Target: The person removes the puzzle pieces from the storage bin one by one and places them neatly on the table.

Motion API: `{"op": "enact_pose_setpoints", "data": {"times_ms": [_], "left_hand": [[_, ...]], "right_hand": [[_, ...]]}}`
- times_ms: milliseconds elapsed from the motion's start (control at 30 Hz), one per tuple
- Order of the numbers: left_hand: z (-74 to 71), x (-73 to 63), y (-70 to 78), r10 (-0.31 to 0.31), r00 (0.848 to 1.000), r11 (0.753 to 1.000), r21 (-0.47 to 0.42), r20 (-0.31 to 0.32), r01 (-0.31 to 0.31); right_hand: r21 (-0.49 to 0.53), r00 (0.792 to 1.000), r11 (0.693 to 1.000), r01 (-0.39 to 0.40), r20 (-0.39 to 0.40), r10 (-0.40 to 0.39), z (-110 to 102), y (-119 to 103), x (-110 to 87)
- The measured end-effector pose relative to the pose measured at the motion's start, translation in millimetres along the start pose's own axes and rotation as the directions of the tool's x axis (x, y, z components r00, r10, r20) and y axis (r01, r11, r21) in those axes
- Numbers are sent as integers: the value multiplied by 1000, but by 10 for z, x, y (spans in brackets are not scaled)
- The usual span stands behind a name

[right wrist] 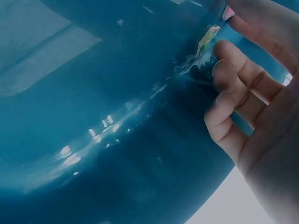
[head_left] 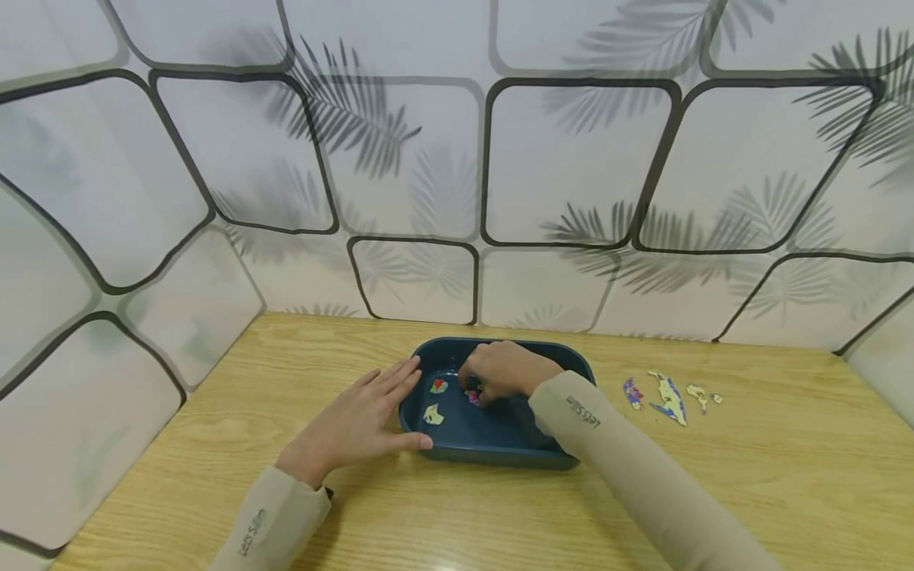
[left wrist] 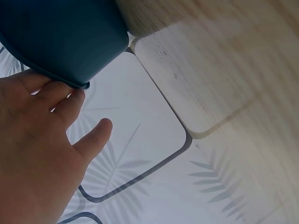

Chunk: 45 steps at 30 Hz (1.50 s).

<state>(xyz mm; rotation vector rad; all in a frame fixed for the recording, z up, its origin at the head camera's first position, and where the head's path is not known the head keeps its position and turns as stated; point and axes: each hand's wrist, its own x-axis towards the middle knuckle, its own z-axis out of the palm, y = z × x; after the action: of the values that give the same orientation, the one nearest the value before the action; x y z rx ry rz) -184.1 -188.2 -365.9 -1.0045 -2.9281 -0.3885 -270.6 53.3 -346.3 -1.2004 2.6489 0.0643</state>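
A dark blue basin (head_left: 493, 458) stands on the wooden table. My left hand (head_left: 360, 424) rests against its left rim, fingers extended and thumb apart; the left wrist view shows this hand (left wrist: 42, 126) with fingertips at the rim. Inside the basin, my right hand (head_left: 507, 370) pinches a small flat pink-and-purple piece (head_left: 473, 396), of which a pink bit (right wrist: 228, 12) shows beside the fingers in the right wrist view. Left of it on the basin floor lie a red, yellow and green piece (head_left: 439, 386) and a cream piece (head_left: 432, 415).
Right of the basin, several flat irregular pieces lie on the table (head_left: 343, 531): a purple-and-pink one (head_left: 632, 393), a long cream-and-blue one (head_left: 670, 399) and small cream ones (head_left: 697, 396). A patterned white wall covering (head_left: 421, 281) rises behind the table.
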Motion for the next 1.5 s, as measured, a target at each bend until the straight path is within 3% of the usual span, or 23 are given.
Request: {"op": "enact_pose_setpoints", "data": {"times_ms": [333, 800, 1233, 1500], "left_hand": [[-2, 11, 21, -1, 1000, 1000, -12, 0, 1], [-16, -11, 10, -6, 1000, 1000, -24, 0, 6], [-8, -16, -7, -1, 1000, 1000, -4, -20, 0], [4, -7, 8, 3, 1000, 1000, -5, -8, -3]], "right_hand": [[-39, 1000, 999, 7, -12, -8, 14, 27, -47], [4, 993, 997, 74, -88, -73, -214, 132, -217], [29, 994, 999, 24, -104, -21, -382, 267, -426], [32, 994, 999, 3, -113, 1, -381, 339, -531]]}}
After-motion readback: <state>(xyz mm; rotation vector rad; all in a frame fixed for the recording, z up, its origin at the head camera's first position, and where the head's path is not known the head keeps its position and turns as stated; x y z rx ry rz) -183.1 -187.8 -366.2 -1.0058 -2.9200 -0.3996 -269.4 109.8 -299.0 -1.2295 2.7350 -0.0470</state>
